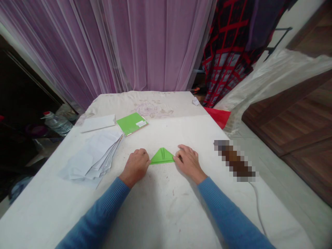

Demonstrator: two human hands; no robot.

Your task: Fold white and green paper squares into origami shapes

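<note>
Left hand (136, 165) gripped left corner of folded green paper (162, 156); right hand (188, 162) pinched right corner. Paper lay on white tablecloth (166, 214) between hands, peak pointing far. Left: white sheets (95, 155); farther, green packet (128, 123) with white label (140, 123). Right: pixelated brown object (234, 159), cord (257, 204) trailing near. Far: purple curtain (160, 45) hung beyond tablecloth.

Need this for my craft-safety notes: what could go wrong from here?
The folded green paper is held at its ends by the left hand and right hand; uneven pulling could tear or skew it. The white papers lie loosely fanned near the left sleeve, which might brush them. The cable runs close to the right sleeve and could snag.
</note>
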